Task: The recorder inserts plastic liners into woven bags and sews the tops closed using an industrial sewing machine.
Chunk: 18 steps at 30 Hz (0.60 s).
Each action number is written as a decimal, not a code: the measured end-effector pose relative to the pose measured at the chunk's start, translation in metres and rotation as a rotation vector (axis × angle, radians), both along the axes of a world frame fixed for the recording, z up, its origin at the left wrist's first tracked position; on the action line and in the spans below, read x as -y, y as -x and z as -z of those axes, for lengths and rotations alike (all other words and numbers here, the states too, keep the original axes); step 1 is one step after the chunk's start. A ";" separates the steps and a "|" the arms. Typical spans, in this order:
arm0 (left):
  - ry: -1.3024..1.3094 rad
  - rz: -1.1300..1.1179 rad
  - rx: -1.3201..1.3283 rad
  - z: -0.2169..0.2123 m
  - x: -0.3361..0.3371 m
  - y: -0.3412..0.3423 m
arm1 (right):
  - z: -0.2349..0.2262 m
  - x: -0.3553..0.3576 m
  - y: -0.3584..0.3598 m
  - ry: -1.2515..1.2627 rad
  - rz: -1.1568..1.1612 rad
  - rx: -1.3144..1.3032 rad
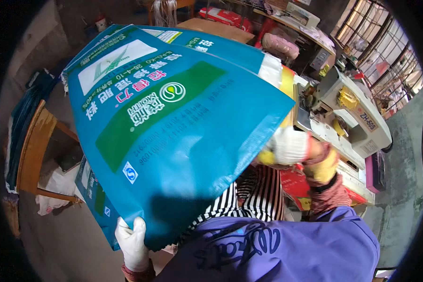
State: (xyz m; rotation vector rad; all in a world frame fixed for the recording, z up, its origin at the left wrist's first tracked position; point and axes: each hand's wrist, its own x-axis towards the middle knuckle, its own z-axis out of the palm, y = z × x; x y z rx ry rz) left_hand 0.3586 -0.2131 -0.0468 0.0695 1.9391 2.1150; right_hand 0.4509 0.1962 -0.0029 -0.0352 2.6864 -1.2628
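A large blue-green printed fertilizer sack [188,141] spreads across my lap, with a green band and a pale picture panel on it. At its near left corner my left hand [132,237], in a white glove, is closed with the sack's edge between thumb and fingers. My right hand [286,146], in a white knitted glove, is beside the sack's right edge. It is smeared by motion and its fingers are partly hidden, so I cannot tell whether it grips anything. More sacks of the same kind [221,46] lie beneath, toward the far side.
A white sewing machine [355,115] stands on a bench at the right, with a purple box [375,173] near it. Beyond are a pink roll [280,45], another machine [301,15] and a barred window [380,37]. A wooden chair frame [33,145] stands at left.
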 end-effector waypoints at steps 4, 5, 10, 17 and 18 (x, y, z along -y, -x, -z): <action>0.017 0.112 -0.052 0.001 0.000 0.003 | -0.075 -0.004 0.027 0.794 -0.048 -0.184; 0.057 0.097 -0.083 -0.006 -0.010 0.002 | -0.093 0.007 0.039 0.080 0.240 -0.460; 0.247 0.225 -0.369 0.020 -0.013 0.021 | -0.038 -0.032 0.082 -0.379 0.406 0.091; 0.047 0.068 -0.210 -0.037 -0.023 0.040 | 0.045 -0.042 0.078 -0.504 0.572 -0.042; 0.000 0.008 -0.173 -0.047 -0.011 0.047 | 0.042 -0.037 0.084 -0.499 0.564 -0.039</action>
